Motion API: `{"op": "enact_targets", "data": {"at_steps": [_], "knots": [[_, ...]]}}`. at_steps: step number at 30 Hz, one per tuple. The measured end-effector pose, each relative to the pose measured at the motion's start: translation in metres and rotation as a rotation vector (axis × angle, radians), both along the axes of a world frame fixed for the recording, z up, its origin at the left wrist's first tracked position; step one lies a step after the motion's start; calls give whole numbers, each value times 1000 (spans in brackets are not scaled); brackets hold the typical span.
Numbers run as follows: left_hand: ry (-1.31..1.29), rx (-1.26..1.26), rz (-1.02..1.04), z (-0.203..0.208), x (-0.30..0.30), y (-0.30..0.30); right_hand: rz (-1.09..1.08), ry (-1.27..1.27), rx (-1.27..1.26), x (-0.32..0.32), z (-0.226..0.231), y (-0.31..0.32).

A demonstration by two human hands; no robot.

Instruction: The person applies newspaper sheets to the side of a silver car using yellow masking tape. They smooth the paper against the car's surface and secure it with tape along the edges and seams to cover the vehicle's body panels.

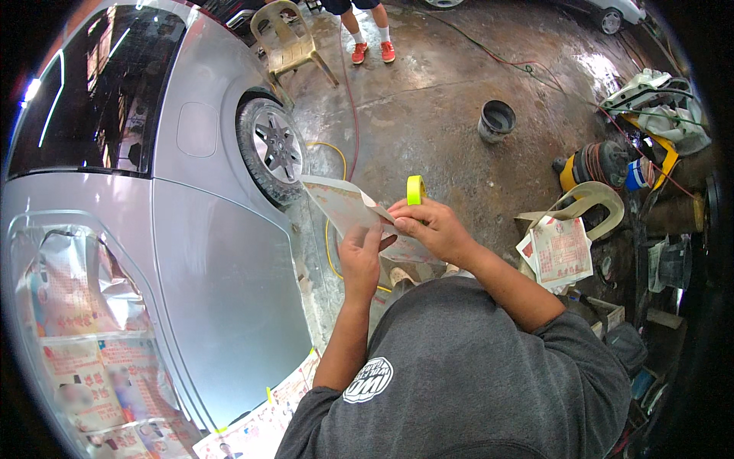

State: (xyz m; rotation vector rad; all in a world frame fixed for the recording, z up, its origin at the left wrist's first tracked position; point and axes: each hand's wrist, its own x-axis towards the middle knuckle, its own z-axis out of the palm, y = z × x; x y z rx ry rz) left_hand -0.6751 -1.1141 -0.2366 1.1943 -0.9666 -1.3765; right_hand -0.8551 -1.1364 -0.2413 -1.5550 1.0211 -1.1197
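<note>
A printed sheet of newspaper (340,200) hangs folded between my two hands, in front of my body. My left hand (361,254) grips its near edge with the fingers closed. At the sheet's right end, my right hand (434,229) pinches the paper. A bright yellow-green roll of masking tape (415,191) stands up at the fingers of that same hand, partly hidden by them. To the left is a silver-grey car (222,283); newspaper covering (95,352) fills its door opening, and more taped newspaper (264,417) runs along its lower edge.
A plastic chair (284,38) stands by the car's wheel (274,145). Another chair (596,195) on the right bears stacked newspapers (560,249). A dark bucket (497,121) and hoses (355,115) lie about the wet floor. A person in red shoes (373,52) stands at the far side.
</note>
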Motion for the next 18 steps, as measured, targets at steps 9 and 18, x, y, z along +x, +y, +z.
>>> {"op": "enact_targets", "data": {"at_steps": [9, 18], "knots": [[-312, -353, 239, -30, -16, 7, -18, 27, -6, 4, 3, 3], [-98, -164, 101, -13, -10, 15, -7, 85, -197, 5, 3, 8]]}}
